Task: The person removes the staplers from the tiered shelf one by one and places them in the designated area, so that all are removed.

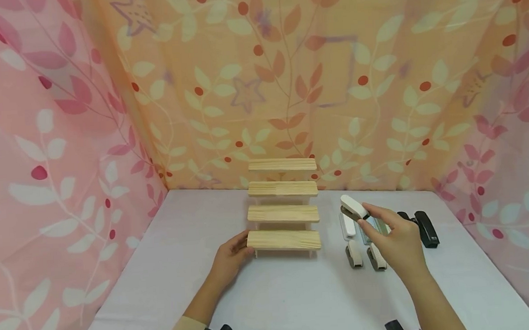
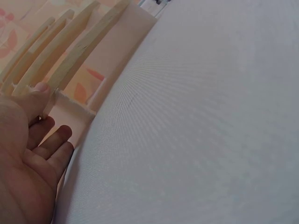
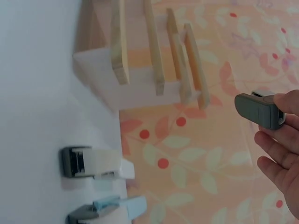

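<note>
A stepped display rack (image 1: 284, 239) with pale wooden boards on a white frame stands mid-table. My left hand (image 1: 228, 259) grips the left end of its lowest board, thumb at the board's end in the left wrist view. Right of the rack, my right hand (image 1: 398, 235) pinches a white stapler (image 1: 354, 207) between thumb and fingers, raised above the others. Its dark grey base (image 3: 257, 111) faces the right wrist camera. Below it, two white staplers (image 1: 353, 254) (image 1: 376, 258) stand in a front row, with another white stapler (image 1: 347, 226) behind, partly hidden ones beside it.
A black stapler (image 1: 427, 229) lies right of my right hand, with another dark piece against it. White cloth covers the table (image 1: 163, 290). Patterned curtains (image 1: 226, 112) close off the back and both sides. A light blue stapler (image 3: 119, 207) shows in the right wrist view.
</note>
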Tool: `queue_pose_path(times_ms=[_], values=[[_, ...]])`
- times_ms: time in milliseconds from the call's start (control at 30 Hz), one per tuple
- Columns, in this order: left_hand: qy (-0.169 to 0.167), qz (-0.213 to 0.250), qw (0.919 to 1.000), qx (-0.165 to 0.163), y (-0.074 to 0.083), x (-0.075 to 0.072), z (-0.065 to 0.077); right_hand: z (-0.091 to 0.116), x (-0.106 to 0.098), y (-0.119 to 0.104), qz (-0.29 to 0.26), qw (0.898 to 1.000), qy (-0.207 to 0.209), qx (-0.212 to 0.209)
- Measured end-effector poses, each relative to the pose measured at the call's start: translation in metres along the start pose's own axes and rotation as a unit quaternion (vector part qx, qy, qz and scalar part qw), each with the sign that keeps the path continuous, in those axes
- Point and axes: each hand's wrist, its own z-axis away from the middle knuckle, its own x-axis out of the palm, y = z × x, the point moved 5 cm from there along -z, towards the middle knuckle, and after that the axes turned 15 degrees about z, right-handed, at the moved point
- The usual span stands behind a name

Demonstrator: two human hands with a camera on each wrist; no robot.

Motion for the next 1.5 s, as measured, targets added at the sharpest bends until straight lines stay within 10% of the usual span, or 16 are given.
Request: queue_pose_path(times_ms=[567, 1100, 1500], values=[[-0.003, 0.010, 0.9999, -0.002, -0.002, 0.002, -0.001, 0.036, -0.038, 0.065, 0.075, 0.990, 0.006, 0.118], [-0.001, -0.017, 0.9998, -0.006, -0.002, 0.001, 0.000, 0.075, -0.041, 0.140, 0.119, 0.951, -0.039, 0.282], [-0.001, 0.002, 1.0000, -0.001, -0.002, 0.001, -0.002, 0.092, -0.039, 0.173, 0.097, 0.946, -0.066, 0.302]])
